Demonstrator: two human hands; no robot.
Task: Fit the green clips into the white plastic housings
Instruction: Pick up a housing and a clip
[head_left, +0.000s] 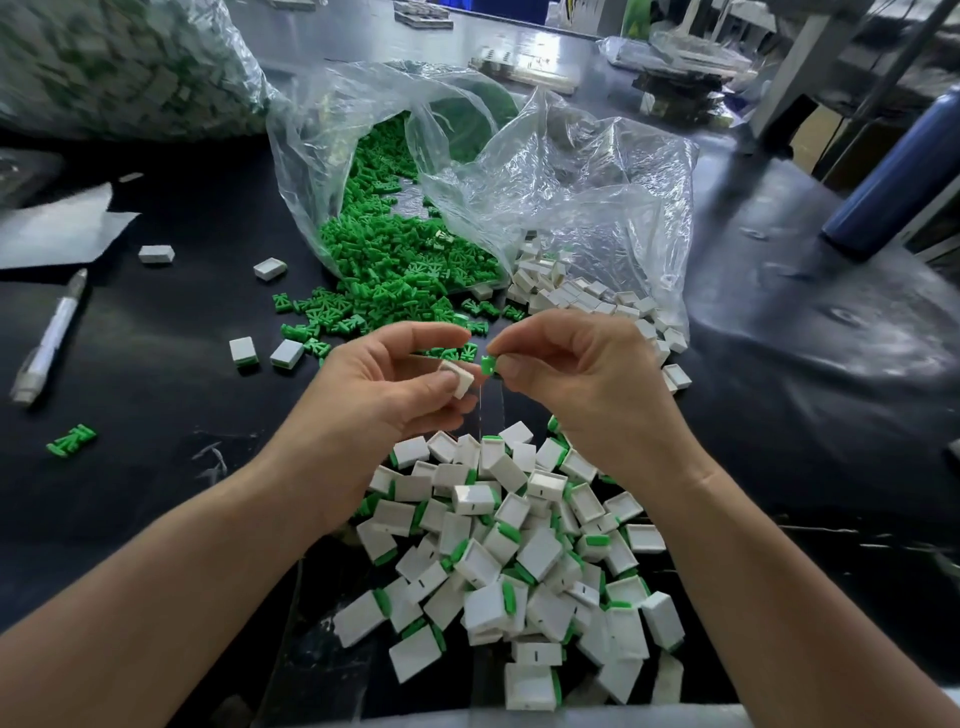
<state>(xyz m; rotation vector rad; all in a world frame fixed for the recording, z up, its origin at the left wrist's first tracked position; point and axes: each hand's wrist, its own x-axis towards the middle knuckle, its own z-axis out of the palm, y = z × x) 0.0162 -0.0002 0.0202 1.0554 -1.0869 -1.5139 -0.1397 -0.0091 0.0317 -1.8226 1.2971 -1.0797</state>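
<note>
My left hand (384, 379) pinches a small white housing (460, 378) between thumb and fingers. My right hand (576, 374) pinches a green clip (488, 365) a little to the right of that housing; the two parts are close but apart. Loose green clips (395, 260) spill from a clear plastic bag (571, 171) behind my hands. Empty white housings (582, 299) lie at the bag's right mouth. A heap of housings with green clips in them (519, 561) lies below my hands, near the table's front edge.
The black table (156, 405) carries a white pen (49, 338) at the left, a stray green clip (71, 439), a few single housings (270, 268) and a grey paper sheet (57, 228). A large filled bag (119, 62) stands far left; a blue bottle (893, 171) far right.
</note>
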